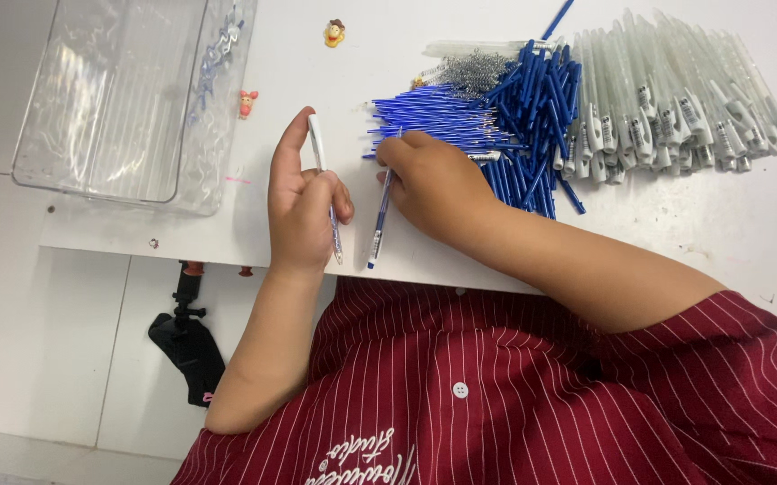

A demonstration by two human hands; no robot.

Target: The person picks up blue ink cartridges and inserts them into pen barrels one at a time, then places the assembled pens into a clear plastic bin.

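My left hand (303, 202) grips a clear pen barrel (319, 151) that slants across the palm, its tip pointing toward me. My right hand (433, 184) pinches a blue ink refill (378, 229), its tip angled down toward the table's near edge, just right of the barrel. Behind my right hand lies a heap of blue refills (487, 121). A cluster of small metal springs (469, 70) sits at the heap's far side. Both hands rest on the white table (299, 72).
A big pile of clear pen barrels with clips (676, 94) fills the far right. A clear plastic tray (119, 99) stands at the far left. Two small toy figures (335, 33) lie near it. A black clamp mount (188, 332) hangs below the table edge.
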